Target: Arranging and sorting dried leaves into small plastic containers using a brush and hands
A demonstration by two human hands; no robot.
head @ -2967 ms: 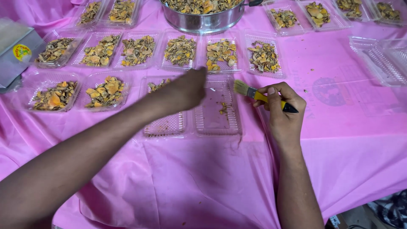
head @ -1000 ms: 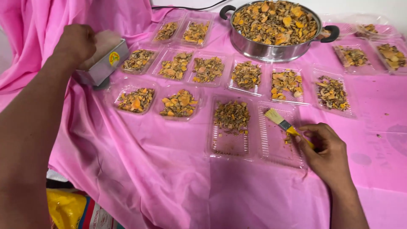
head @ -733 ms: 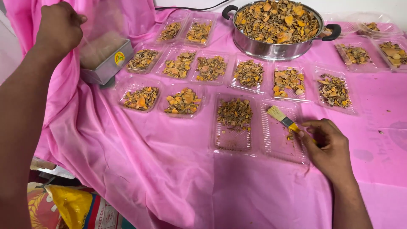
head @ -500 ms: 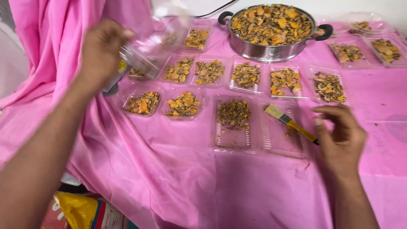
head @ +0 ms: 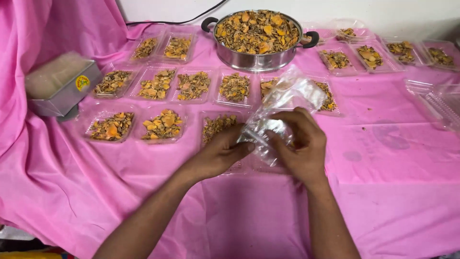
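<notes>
One steel pot (head: 256, 36) of dried yellow-brown pieces sits at twelve o'clock on the pink counter (head: 383, 192), with about fifteen filled clear trays around it. Centre, the left hand (head: 221, 152) and right hand (head: 299, 144) both pinch one clear bag (head: 282, 108). A box (head: 60, 88) of bags sits at nine o'clock.

I am at a small, home-style food-packing table, not a factory line. A pink cloth (head: 393, 192) covers the table and hangs draped up the left side. A big steel pot (head: 256, 36) heaped with dried orange-brown pieces stands at the back, rows of clear plastic trays (head: 163, 124) hold portions of the same, and a plain white wall (head: 383, 12) with a black cable (head: 191, 19) runs behind.
</notes>
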